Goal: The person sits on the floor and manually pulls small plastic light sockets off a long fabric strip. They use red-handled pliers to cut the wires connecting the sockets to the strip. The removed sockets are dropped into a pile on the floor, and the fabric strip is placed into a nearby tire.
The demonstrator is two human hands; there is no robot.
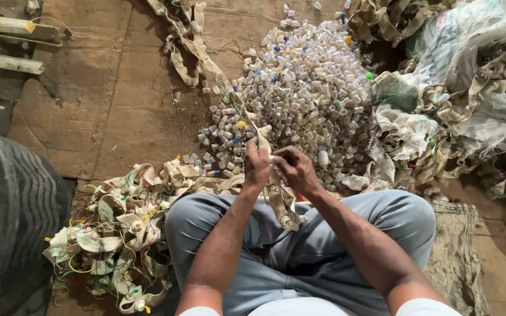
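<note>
A long beige fabric strip [209, 64] studded with small sockets and thin wires runs from the top of the floor down to my knees. My left hand [256, 165] is closed on the strip just above my lap. My right hand [294, 169] pinches the same strip right beside the left, fingers curled on it. The strip's end hangs down between my grey-trousered legs [279, 208]. Directly beyond my hands lies a large heap of small clear plastic caps [306, 88], a few of them blue, yellow or green.
A tangled pile of the same strip with yellow and green wires [118, 234] lies at my left knee. Crumpled sacks and more strip [458, 93] fill the right side. A dark tyre [13, 216] stands at the left edge. Wooden battens [7, 41] lie top left on cardboard flooring.
</note>
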